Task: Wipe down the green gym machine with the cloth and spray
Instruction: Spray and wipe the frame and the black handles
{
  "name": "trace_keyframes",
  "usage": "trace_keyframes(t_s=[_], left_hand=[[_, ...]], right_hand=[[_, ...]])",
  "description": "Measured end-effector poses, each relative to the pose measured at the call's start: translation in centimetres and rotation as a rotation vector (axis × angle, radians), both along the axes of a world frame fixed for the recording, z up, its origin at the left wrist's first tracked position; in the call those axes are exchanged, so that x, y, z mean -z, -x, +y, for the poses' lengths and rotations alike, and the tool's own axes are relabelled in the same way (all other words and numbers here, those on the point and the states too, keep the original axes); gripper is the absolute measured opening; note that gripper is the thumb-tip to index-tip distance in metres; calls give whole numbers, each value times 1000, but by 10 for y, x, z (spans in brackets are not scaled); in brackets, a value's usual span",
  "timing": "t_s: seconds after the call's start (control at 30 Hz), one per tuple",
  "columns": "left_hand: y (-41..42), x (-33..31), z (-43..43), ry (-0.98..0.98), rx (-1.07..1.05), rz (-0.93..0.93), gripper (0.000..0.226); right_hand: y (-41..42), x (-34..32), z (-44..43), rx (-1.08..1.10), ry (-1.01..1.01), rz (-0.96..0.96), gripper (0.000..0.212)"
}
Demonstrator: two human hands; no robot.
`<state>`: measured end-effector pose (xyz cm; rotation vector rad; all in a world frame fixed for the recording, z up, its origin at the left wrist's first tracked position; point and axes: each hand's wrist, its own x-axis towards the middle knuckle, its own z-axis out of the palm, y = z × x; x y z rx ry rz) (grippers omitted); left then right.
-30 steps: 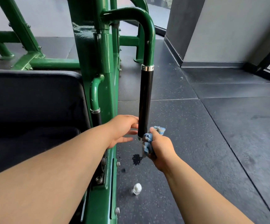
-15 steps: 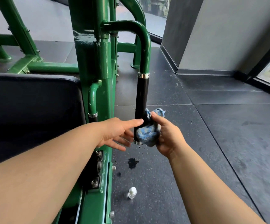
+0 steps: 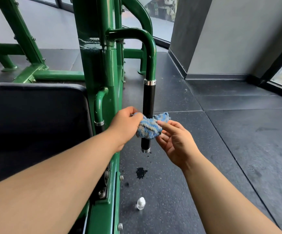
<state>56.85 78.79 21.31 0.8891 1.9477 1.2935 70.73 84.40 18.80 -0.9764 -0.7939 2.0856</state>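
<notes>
We judged it midway: left grip [image 3: 125, 123] pinched the cloth [image 3: 149, 130] against the handle [image 3: 148, 100], right grip [image 3: 175, 142] released; green frame [image 3: 110, 68] seemingly unwiped.

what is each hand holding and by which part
The left hand grips the blue cloth by its left end, at the black handle. The right hand is open beside the cloth, holding nothing.

Green machine [image 3: 110, 68] — black grip [image 3: 148, 98] — blue-and-white striped cloth [image 3: 149, 128].
</notes>
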Motion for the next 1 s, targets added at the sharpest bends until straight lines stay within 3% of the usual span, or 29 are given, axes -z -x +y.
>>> trace_keyframes(t_s=[0.17, 0.2, 0.27, 0.3, 0.4, 0.5, 0.63, 0.73, 0.83, 0.9, 1.0], left_hand=[[-34, -13, 17, -205, -535, -275, 12], [-37, -20, 19, -254, -576, -363, 8], [-45, -29, 19, -350, -564, -454, 25], [-51, -30, 15, -376, -532, -415, 34], [-58, -21, 9, -348, -477, -40, 48], [-56, -16, 19, -392, -491, 171, 36], [-55, -24, 31, -406, -558, 155, 37], [-45, -24, 42, -431, -579, 69, 39], [-53, -14, 40, -355, -424, 126, 41], [-50, -2, 38, -298, -354, 260, 40], [-39, 15, 22, -241, -260, 308, 36]], right_hand=[[9, -20, 6, 104, -60, 105, 15], [9, -23, 8, 109, -67, 121, 13], [7, -28, 11, 55, -79, 136, 13], [4, -28, 13, 10, -81, 139, 20], [-6, -33, 14, -96, -65, 161, 33], [-12, -34, 19, -55, -38, 138, 29], [-12, -21, 21, 34, 14, 74, 22], [-5, 3, 16, 56, 2, -105, 21], [9, 27, 9, -56, 76, -233, 15], [13, 34, 8, -160, 172, -235, 25], [15, 37, 7, -233, 233, -245, 30]])
